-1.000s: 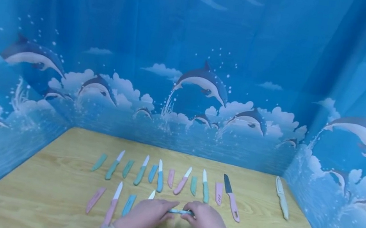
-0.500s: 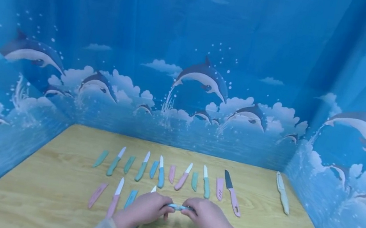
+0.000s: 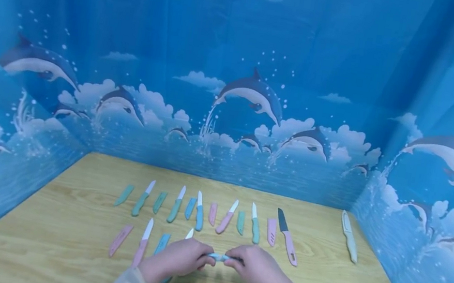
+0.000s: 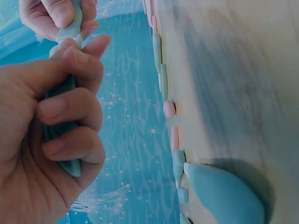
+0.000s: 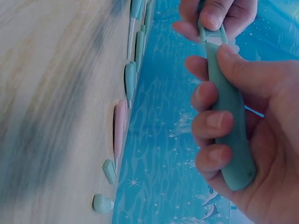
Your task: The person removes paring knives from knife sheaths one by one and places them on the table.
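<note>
Head view shows both hands meeting low over the pale wooden table (image 3: 59, 258), with a small light-blue plastic paring knife (image 3: 220, 257) bridged between them just above the board. The left hand (image 3: 176, 261) has its fingers curled round one end, and the right hand (image 3: 262, 274) is wrapped round the other, thumb pressed along it; the left wrist view shows the teal plastic (image 4: 63, 130) clamped in a full fist. Which end is handle and which is blade cover I cannot tell for sure. Opposed grips like these suit pushing the 2 parts together or pulling them apart along 1 line.

Beyond the hands lie 2 rows of pastel knives and loose sheaths, among them a pink-handled dark-bladed knife (image 3: 287, 236) near the right hand. A cream sheathed knife (image 3: 349, 235) lies well apart, by the blue dolphin-print curtain (image 3: 235, 89).
</note>
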### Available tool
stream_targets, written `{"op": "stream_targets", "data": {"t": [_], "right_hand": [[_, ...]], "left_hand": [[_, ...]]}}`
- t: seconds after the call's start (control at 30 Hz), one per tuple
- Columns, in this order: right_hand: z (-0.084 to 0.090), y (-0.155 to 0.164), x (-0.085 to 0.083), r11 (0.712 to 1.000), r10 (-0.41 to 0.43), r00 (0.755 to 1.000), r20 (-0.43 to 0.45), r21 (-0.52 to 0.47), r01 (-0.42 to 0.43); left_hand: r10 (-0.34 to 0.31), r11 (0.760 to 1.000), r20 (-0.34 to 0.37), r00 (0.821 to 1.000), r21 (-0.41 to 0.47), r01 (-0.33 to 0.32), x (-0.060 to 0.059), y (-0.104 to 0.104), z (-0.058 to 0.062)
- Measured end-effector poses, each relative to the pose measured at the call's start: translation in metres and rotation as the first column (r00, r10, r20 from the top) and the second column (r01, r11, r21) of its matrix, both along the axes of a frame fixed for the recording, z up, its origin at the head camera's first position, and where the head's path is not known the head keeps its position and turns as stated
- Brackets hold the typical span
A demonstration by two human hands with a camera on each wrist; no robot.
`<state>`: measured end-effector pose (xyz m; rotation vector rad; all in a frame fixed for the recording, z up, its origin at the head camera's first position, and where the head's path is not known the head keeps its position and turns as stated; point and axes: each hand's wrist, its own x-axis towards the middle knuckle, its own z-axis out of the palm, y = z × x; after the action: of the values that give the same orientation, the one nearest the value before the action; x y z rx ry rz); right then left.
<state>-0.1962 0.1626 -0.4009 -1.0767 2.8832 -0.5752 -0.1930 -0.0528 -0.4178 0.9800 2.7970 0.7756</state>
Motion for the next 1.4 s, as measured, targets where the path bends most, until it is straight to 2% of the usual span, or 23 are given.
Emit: {"op": "stream_targets", "data": {"t": [0.23, 0.43, 0.67, 1.4], "right_hand": [[0.003, 0.002, 0.0, 1.0, -0.023, 1.0, 0.018, 0.004, 0.023], [0.001, 0.003, -0.002, 1.0, -0.013, 1.0, 0.028, -0.002, 0.013], [0.003, 0.008, -0.002, 0.999, -0.041, 0.996, 0.078, -0.014, 0.042], [0.006, 0.01, -0.003, 0.999, -0.049, 0.995, 0.092, -0.01, 0.05]], "left_hand": [[-0.007, 1.0, 0.05, 0.999, -0.003, 0.007, -0.003, -0.006, 0.002], [-0.009, 1.0, 0.051, 0.999, -0.028, 0.011, -0.003, -0.007, 0.003], [0.006, 1.0, 0.076, 0.997, -0.018, -0.005, -0.004, -0.008, 0.003], [0.019, 0.998, 0.088, 0.996, -0.055, -0.014, -0.005, -0.01, 0.004]]}}
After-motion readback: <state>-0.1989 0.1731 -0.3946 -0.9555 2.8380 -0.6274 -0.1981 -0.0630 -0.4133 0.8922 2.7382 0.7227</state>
